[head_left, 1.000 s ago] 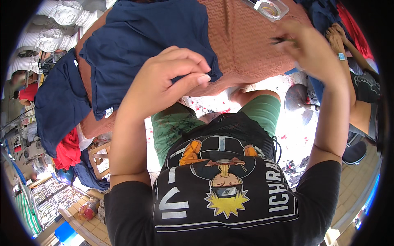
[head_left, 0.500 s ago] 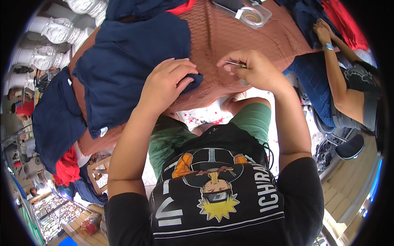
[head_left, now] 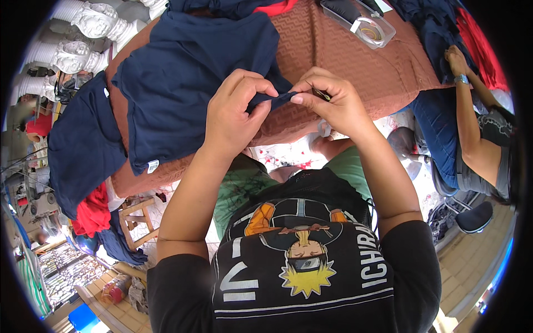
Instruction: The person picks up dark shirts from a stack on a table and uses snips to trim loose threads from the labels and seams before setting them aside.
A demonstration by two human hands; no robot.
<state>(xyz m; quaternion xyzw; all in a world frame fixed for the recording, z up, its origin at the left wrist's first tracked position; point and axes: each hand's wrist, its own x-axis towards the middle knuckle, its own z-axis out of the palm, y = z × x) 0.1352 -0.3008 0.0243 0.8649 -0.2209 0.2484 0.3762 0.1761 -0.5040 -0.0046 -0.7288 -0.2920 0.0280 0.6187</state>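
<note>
A navy blue garment [head_left: 189, 83] lies spread over the brown cloth-covered table in front of me, with a small white tag at its near left corner. My left hand [head_left: 236, 111] is closed on its right end, pinching a narrow strip of fabric. Thumb and fingertips of my right hand [head_left: 333, 102] grip the tip of the same strip, so it stretches between both hands. A small slim tool [head_left: 321, 95], dark with a yellowish part, is tucked in my right hand; its kind is mostly hidden by the fingers.
The brown patterned cloth [head_left: 355, 72] covers the table. A clear plastic box [head_left: 373, 30] stands at the far right. More navy fabric [head_left: 83, 144] hangs over the left edge, above red cloth [head_left: 91, 213]. At right, another person's hand [head_left: 456, 60] rests by navy cloth.
My right hand has moved left and down to the garment's end and now pinches it beside my left hand. The strip is drawn out between them. The view has shifted slightly.
</note>
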